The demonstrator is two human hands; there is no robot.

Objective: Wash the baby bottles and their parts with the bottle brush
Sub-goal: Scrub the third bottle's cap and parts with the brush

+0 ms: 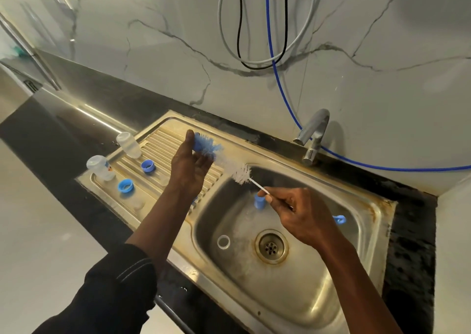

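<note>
Left hand point(190, 166) is up over the drainboard, its grip curled round the blue bristle end of the bottle brush point(229, 166). Whether a blue part sits on that tip, I cannot tell. Right hand point(295, 214) pinches the thin white stem low down, over the sink point(377, 206), probably so drips fall in the basin. Two clear bottles point(128, 145) stand on the drainboard toward the left end of the counter point(84, 119), blue collars point(147, 166) beside them, likely draining. A blue cap point(260, 202) and clear ring point(223, 242) wait in the basin.
</note>
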